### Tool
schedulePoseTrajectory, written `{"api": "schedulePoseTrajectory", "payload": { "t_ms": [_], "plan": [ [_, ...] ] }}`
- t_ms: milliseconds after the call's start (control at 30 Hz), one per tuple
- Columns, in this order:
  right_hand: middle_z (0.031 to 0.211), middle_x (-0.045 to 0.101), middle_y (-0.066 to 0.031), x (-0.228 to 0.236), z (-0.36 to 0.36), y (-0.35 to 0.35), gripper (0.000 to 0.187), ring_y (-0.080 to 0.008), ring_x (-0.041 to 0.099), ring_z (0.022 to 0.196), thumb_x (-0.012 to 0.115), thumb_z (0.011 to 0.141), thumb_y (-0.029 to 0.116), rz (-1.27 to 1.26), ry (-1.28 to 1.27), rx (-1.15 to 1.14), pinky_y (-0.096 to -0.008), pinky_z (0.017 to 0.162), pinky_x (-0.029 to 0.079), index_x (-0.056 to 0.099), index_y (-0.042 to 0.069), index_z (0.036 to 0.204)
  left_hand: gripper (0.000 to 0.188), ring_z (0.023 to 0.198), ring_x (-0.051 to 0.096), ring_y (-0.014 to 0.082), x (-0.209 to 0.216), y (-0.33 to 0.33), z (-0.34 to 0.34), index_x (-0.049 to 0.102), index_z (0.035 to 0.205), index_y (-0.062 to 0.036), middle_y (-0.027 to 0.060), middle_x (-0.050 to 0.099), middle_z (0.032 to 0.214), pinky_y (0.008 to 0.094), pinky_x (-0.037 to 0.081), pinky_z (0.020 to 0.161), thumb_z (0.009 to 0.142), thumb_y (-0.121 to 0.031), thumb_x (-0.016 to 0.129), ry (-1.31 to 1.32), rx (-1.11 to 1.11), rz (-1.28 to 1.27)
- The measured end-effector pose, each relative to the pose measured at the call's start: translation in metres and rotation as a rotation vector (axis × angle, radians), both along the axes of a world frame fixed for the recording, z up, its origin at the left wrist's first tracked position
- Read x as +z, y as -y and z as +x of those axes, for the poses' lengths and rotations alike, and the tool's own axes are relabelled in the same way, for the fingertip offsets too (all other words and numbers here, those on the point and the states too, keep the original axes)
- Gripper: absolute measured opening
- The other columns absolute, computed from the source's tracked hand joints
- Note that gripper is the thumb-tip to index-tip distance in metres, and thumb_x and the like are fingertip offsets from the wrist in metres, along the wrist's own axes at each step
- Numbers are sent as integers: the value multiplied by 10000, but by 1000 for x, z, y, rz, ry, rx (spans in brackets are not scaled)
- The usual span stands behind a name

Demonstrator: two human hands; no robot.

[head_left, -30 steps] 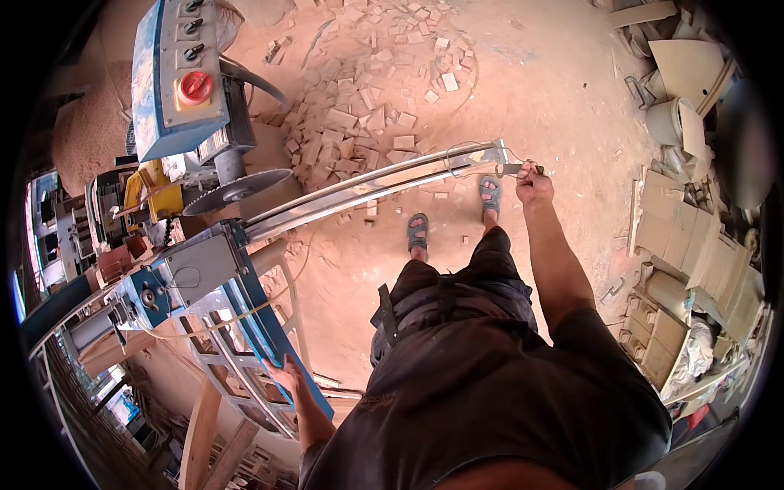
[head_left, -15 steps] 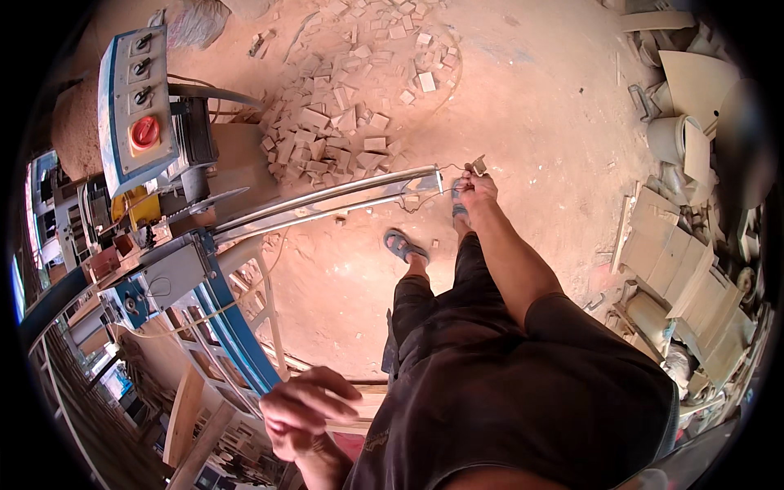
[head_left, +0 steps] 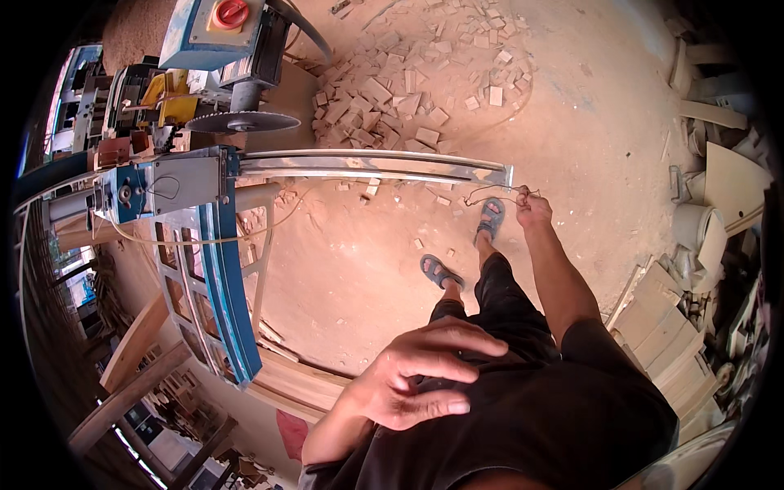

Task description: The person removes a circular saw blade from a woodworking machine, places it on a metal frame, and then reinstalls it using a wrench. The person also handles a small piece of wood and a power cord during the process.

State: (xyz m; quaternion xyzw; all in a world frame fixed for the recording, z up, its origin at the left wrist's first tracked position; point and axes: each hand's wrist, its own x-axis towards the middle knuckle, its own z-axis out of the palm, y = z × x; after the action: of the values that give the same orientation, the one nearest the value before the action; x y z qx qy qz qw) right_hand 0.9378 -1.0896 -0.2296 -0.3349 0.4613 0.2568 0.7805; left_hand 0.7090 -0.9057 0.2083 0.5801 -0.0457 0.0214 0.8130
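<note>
My right hand reaches out beside the free end of a long metal rail, fingers closed on a thin wire. The wire loops loosely beside the rail's end. Close to the camera, in front of my dark shirt, my left hand is held up with fingers spread and nothing in it. At the rail's other end stands a blue and grey saw machine with a large toothed circular blade. A switch box with a red rotary knob is above the blade.
Wood offcuts are heaped on the dusty floor beyond the rail. Boards and scraps are stacked along the right. A blue beam and a metal frame stand at left, with timber behind. My sandalled feet are below the rail.
The view has shifted, so the machine and rail appear turned and higher. My left hand has swung right across my body, fingers opening out. My right hand stays at the rail's end with the wire.
</note>
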Motion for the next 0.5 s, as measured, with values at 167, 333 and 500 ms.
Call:
{"api": "schedulePoseTrajectory", "payload": {
  "t_ms": [167, 333, 500],
  "plan": [
    [837, 588, -150, 14, 19, -9, 184, -160, 462, 585, 352, 1012, -43, -19, 11, -105, -231, 486, 385, 511, -108, 1079, 255, 863, 628, 417, 46, 13, -19, 660, 901, -5, 200, 633, 928, 501, 485, 723, 939, -256, 647, 375, -76, -506],
    [926, 626, -205, 8, 44, 9, 230, -224, 622, 689, 314, 1018, 17, 30, 110, -144, -258, 542, 509, 499, -106, 1072, 323, 781, 634, 419, 38, 51, -36, 713, 835, 44, 223, 679, 906, 514, 508, 676, 960, -238, 614, 447, 75, -656],
    [939, 629, -223, 2, 70, -15, 266, -271, 684, 754, 287, 1026, 45, -149, 187, -229, -284, 611, 606, 444, -136, 1141, 363, 892, 632, 408, 25, 65, -50, 721, 941, 61, 229, 687, 1013, 493, 516, 787, 974, -281, 603, 437, 114, -530]
  ]
}}
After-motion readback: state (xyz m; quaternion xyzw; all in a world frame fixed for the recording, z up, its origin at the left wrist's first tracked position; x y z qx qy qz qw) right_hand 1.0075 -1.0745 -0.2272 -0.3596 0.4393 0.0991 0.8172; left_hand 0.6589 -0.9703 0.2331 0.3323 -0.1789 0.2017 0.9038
